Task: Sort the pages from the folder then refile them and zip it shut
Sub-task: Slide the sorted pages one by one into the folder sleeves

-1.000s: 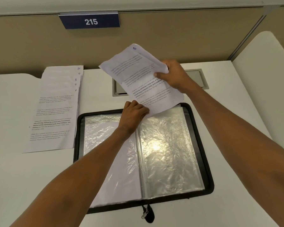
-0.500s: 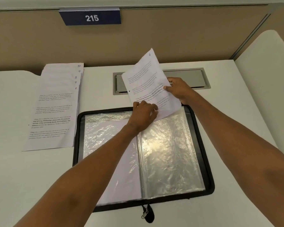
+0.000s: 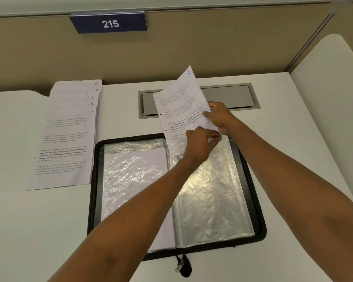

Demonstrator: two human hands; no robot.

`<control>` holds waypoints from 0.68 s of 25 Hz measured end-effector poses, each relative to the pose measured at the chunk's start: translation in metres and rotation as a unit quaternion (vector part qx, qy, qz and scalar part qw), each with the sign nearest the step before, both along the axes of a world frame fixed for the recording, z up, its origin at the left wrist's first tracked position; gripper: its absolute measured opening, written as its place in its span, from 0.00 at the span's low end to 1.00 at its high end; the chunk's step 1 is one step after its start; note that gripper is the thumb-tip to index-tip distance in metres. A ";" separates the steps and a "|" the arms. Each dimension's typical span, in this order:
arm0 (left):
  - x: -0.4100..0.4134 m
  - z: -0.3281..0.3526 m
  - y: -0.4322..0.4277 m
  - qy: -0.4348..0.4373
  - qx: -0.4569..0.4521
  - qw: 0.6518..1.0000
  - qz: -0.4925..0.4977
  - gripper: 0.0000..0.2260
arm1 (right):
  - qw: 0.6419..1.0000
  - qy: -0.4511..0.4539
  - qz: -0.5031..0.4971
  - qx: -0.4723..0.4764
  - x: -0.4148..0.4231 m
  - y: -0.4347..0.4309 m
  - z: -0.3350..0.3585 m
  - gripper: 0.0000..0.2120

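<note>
The page (image 3: 177, 102) marked 5 had been lowered and its lower edge slipped into the right sleeve (image 3: 212, 190) of the open folder (image 3: 259, 210); it was pinched by the right hand (image 3: 220, 117), the sleeve's mouth by the left hand (image 3: 200, 145); refiling was judged under way

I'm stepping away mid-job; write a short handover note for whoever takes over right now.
Right hand pinches page 5 by its right edge. Left hand pinches the mouth of the folder's right sleeve, where the page's bottom edge is just inside.
The folder lies open on the desk; its left sleeve already holds paper. Pages 6 to 10 lie stacked left of it.
Left: seat page 5, file the stack, zip shut.
</note>
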State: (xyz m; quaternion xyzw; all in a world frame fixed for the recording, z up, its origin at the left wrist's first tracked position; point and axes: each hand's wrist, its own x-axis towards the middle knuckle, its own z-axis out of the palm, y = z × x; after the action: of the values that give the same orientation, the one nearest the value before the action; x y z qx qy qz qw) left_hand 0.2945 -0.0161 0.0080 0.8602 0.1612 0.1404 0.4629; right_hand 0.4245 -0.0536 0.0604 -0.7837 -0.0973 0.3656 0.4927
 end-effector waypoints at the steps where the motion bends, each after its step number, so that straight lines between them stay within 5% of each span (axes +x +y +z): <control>1: 0.001 -0.002 0.000 -0.007 -0.031 0.999 0.014 0.09 | 1.000 -0.001 0.000 0.003 -0.002 -0.001 0.000 0.17; 4: 0.005 -0.002 0.001 -0.010 -0.094 0.994 0.049 0.09 | 1.000 0.002 0.013 -0.020 0.003 -0.010 0.001 0.16; 8: 0.012 -0.001 0.004 0.008 -0.067 0.995 0.074 0.07 | 0.978 0.029 0.116 -0.172 0.021 -0.031 0.007 0.09; 13: 0.015 -0.001 -0.004 0.000 -0.041 0.996 0.079 0.03 | 0.999 -0.019 0.022 -0.046 0.021 -0.033 0.010 0.16; 17: 0.018 -0.004 -0.009 0.039 -0.036 0.993 0.110 0.05 | 0.973 0.002 0.156 -0.171 0.035 -0.038 0.013 0.14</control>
State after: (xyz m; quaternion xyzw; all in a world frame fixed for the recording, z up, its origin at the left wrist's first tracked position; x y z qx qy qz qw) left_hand 0.3127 -0.0248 0.0040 0.8250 0.2778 0.1510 0.4683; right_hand 0.4594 -0.0915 0.0730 -0.8306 -0.1529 0.4509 0.2887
